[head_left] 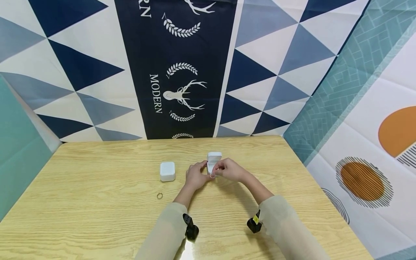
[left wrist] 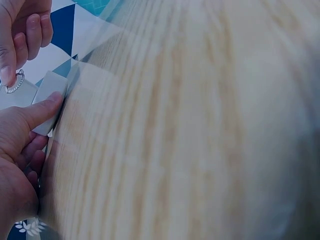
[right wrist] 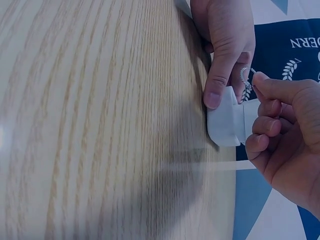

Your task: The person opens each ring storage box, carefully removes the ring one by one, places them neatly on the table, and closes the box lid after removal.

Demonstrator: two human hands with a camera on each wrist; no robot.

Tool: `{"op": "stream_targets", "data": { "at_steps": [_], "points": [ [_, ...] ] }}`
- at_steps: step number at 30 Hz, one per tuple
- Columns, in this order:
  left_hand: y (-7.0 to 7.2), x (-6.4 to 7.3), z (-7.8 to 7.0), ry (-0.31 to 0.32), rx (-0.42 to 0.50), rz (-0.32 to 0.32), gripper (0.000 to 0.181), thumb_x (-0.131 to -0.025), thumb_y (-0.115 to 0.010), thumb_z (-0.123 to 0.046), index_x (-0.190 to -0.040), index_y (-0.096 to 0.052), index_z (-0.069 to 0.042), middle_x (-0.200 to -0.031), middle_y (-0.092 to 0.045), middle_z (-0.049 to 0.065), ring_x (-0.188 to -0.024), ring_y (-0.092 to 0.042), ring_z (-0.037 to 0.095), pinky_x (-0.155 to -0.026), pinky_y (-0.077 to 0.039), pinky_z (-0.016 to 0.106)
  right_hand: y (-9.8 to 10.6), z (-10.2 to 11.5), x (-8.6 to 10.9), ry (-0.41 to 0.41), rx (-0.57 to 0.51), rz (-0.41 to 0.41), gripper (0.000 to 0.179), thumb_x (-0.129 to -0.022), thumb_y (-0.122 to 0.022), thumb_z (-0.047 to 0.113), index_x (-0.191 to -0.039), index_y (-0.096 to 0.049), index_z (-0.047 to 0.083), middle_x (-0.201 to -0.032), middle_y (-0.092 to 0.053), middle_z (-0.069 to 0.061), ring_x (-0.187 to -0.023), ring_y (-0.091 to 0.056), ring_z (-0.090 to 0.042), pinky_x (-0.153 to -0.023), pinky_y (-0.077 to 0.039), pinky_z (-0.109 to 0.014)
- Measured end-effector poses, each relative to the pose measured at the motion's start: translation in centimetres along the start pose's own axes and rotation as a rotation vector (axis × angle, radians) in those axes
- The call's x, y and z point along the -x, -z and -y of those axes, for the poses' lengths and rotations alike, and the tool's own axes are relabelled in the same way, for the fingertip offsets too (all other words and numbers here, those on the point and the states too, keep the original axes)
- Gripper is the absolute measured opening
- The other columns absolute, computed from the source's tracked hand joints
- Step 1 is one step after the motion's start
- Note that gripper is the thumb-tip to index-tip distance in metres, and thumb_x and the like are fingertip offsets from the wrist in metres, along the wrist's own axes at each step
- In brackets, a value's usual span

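Observation:
A small white ring box (head_left: pixel 214 156) stands on the table with its lid raised. My left hand (head_left: pixel 196 176) grips the box from the left side; in the right wrist view its thumb presses on the box's base (right wrist: pixel 220 120). My right hand (head_left: pixel 230 169) pinches a silver ring (left wrist: pixel 21 80) set with small stones between thumb and fingertip. The ring is held just above and in front of the open box, apart from it. The inside of the box is mostly hidden by my right hand.
Left of my hands, a second white box (head_left: pixel 167 171) sits with its lid down. A gold-coloured ring (head_left: pixel 159 198) lies on the wooden table (head_left: pixel 97 209) nearer to me. Patterned cloth (head_left: pixel 182 47) hangs behind the table's far edge, with more cloth along the right side.

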State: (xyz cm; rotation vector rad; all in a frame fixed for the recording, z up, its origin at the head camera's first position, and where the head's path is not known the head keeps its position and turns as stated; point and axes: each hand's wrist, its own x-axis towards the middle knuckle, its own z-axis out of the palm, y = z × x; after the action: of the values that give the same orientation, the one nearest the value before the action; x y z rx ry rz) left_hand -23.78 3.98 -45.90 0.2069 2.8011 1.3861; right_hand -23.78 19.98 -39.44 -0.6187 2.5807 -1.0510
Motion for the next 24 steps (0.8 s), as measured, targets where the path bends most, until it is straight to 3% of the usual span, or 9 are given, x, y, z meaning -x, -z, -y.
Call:
{"op": "stream_targets", "data": {
  "at_steps": [16,24],
  "points": [
    [0.17,0.12,0.01,-0.03,-0.013,-0.018,0.06,-0.075,-0.077,-0.028,-0.129,-0.057,-0.011,-0.124,-0.062,0.007,-0.102,-0.051,0.027,-0.092,-0.035,0.043,-0.44,0.11,-0.02,0.015,-0.027,0.091,0.011,-0.088,-0.059,0.003,-0.086,-0.069,-0.003,-0.083,-0.07,-0.012,-0.061,-0.042,-0.005,-0.055,-0.033,-0.018],
    [0.19,0.12,-0.04,-0.03,-0.016,-0.019,0.058,-0.077,-0.075,-0.027,-0.13,-0.056,-0.011,-0.124,-0.063,0.006,-0.105,-0.052,0.028,-0.093,-0.035,0.043,-0.68,0.08,-0.05,0.022,-0.042,0.126,0.012,-0.087,-0.062,0.005,-0.085,-0.068,-0.005,-0.083,-0.069,-0.018,-0.066,-0.047,-0.011,-0.059,-0.037,-0.019]
  ]
}}
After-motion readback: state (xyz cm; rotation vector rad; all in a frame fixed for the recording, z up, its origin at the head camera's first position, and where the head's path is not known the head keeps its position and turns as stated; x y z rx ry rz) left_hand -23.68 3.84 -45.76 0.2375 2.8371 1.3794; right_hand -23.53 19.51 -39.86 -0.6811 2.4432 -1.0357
